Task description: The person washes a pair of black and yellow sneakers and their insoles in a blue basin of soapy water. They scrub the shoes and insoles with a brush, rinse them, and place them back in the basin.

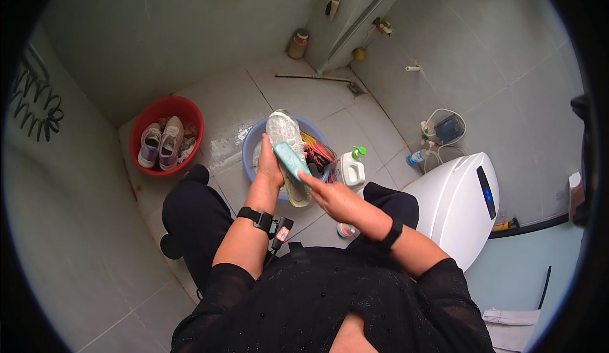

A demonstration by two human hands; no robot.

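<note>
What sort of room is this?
Most likely a bathroom: there's what looks like a white electronic toilet on the right, a tiled floor, and a long-handled floor squeegee in the far corner.

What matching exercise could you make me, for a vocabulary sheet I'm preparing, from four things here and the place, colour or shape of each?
Column one:
1. Brush
2. Squeegee
3. Pump bottle
4. Pair of shoes

Column two:
a. White with a green top
b. Inside the red basin
c. Turquoise, in the right hand
d. Has a long, slanting pole

Right pairs: 1-c, 2-d, 3-a, 4-b.
</note>
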